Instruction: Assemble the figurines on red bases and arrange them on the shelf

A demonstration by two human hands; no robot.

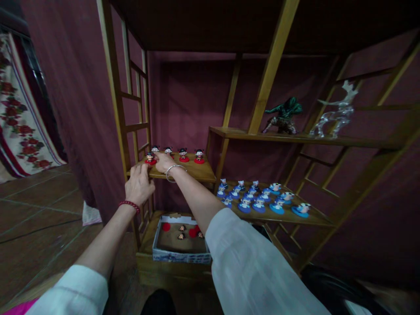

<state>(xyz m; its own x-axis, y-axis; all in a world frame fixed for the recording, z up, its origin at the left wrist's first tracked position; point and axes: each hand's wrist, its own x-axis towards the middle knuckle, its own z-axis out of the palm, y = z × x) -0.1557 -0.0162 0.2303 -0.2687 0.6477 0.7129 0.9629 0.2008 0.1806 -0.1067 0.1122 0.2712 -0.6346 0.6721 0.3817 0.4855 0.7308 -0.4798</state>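
Observation:
My right hand [165, 163] reaches onto the upper left shelf [193, 174]. Its fingertips are at a small doll figurine [150, 158] on a red round base, standing at the shelf's front left. My left hand [139, 184] rests at the front edge just below that figurine, fingers loosely bent and apart. Behind and to the right stand similar dark-haired figurines [199, 156] on red bases, one partly hidden by my right hand. Below, a shallow open box [182, 256] contains small doll heads [181, 236] and red discs [166, 226].
Rows of blue-based figurines [244, 204] crowd the lower right shelf. Above them stand a green crouching statue [285, 114] and a clear deer figure [336, 113]. A wooden post [272, 65] and the left lattice side [133, 96] frame the shelves. A curtain [75, 109] hangs at left.

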